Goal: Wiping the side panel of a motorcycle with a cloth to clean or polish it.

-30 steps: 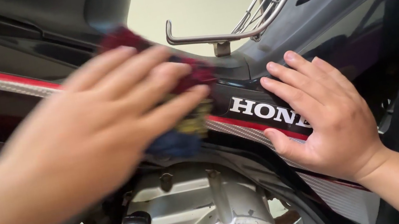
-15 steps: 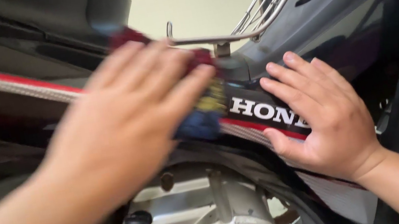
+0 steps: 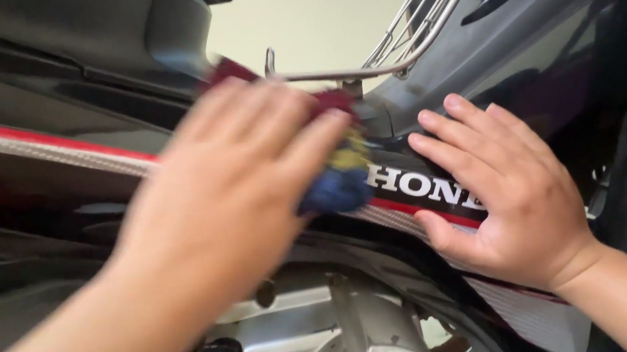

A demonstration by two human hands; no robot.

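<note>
Your left hand (image 3: 238, 189) is blurry and closed around a bunched-up cloth of red, blue and yellow (image 3: 343, 175), pressing it on the shiny black side panel of the motorbike with its red and white stripe (image 3: 23, 137). Your right hand (image 3: 504, 185) lies open and flat on the same panel just beside the cloth, fingers spread, holding nothing. Below your hands sits the grey metal engine case (image 3: 343, 343), and behind them a silver wire rack (image 3: 422, 11).

Glossy black side panel (image 3: 30, 178) with red and white stripes, multicoloured red-blue-yellow cloth (image 3: 339, 176), silver-grey engine casing (image 3: 343, 343), chrome rack (image 3: 423, 19), cream wall (image 3: 317, 3).
</note>
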